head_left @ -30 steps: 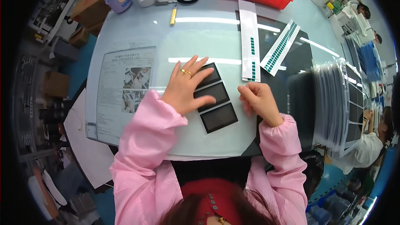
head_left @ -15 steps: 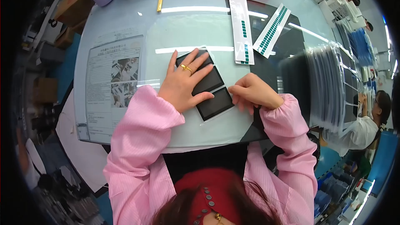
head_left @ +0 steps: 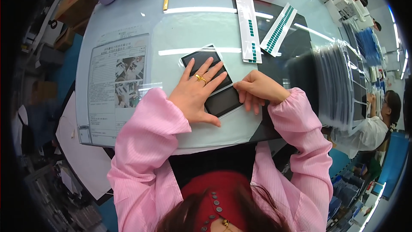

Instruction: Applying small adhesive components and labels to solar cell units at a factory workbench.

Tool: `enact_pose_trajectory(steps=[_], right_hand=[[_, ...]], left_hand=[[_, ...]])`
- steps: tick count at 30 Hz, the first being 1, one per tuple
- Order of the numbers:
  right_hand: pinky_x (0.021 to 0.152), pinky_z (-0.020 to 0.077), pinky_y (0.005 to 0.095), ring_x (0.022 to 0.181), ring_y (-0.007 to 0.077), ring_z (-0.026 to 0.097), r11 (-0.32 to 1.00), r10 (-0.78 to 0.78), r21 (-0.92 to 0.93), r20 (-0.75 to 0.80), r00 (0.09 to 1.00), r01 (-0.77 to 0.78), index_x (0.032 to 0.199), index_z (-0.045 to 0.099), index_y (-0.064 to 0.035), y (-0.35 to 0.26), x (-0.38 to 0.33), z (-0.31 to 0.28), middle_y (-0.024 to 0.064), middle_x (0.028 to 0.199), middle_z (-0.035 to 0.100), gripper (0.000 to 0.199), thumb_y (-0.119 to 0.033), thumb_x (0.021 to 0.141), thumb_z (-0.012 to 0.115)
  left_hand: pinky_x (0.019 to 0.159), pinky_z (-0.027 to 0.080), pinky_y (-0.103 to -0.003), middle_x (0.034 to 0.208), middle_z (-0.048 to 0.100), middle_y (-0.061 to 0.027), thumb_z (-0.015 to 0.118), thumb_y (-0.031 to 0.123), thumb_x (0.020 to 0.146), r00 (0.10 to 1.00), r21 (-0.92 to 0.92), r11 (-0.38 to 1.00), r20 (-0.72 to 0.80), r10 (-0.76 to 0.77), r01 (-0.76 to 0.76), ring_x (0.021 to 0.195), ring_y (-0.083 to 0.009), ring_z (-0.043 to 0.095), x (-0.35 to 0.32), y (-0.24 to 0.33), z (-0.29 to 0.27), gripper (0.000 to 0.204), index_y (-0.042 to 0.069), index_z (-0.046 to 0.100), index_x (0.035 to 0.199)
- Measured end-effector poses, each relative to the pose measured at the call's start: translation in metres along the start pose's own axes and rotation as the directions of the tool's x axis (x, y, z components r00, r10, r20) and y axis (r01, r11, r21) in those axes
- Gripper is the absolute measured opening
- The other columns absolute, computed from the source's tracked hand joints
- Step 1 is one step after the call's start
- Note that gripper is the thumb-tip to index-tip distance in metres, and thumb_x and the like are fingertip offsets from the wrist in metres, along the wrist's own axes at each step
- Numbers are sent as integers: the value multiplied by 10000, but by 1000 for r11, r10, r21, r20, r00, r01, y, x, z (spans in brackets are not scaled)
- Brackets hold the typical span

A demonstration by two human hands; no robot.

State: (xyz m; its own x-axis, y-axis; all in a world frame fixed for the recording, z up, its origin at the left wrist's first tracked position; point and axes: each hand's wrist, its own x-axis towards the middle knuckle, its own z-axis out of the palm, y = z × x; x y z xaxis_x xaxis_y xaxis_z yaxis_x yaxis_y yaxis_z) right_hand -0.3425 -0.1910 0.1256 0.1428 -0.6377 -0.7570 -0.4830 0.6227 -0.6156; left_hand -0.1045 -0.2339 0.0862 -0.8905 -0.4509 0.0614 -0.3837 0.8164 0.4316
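Where the left hand (head_left: 193, 96) lies, dark panels (head_left: 224, 102), rectangular, pale-edged.

The right hand (head_left: 261, 87) is now at the edge of the dark panels (head_left: 223, 102). The left hand (head_left: 193, 98) has its thumb lower.

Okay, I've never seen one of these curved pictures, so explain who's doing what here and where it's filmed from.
There's no machine: a wide fisheye camera on a person's head looks down at their own bare hands, so edges bend. The left hand lies spread over dark rectangular panels. The right hand has its fingertips at the panels' right edge; whether they grip it is unclear. Beyond, on the table, lie white strips with green marks and a yellow cutter-like tool; a printed sheet is on the left.
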Motion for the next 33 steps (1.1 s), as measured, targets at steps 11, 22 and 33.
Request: enact_pose_trajectory(steps=[11, 22, 33], right_hand=[[356, 405, 245, 418, 184, 629, 997, 63, -34, 11, 998, -63, 679, 641, 30, -7, 2, 1, 129, 573, 659, 421, -255, 943, 477], [371, 418, 243, 420, 184, 626, 1000, 17, 9, 10, 1000, -17, 692, 644, 33, -2, 0, 1, 131, 591, 662, 413, -241, 946, 468], [441, 432, 258, 520, 139, 597, 742, -658, -345, -540, 525, 575, 852, 616, -20, 51, 0, 33, 61, 720, 657, 88, -28, 833, 702]], left_hand=[[1176, 224, -537, 1464, 481, -93, 769, 322, 800, 969, -79, 994, -241, 55, -76, 1408, -314, 379, 1, 8, 19, 554, 99, 604, 1280], [1178, 221, -527, 1447, 483, -89, 740, 327, 826, 973, -86, 995, -229, 36, -57, 1406, -293, 372, 2, 9, 19, 550, 101, 572, 1297], [1186, 203, -510, 1471, 449, -39, 710, 326, 849, 981, 1, 1000, -194, 9, -9, 1418, -248, 340, 4, 15, 16, 599, 106, 508, 1368]])
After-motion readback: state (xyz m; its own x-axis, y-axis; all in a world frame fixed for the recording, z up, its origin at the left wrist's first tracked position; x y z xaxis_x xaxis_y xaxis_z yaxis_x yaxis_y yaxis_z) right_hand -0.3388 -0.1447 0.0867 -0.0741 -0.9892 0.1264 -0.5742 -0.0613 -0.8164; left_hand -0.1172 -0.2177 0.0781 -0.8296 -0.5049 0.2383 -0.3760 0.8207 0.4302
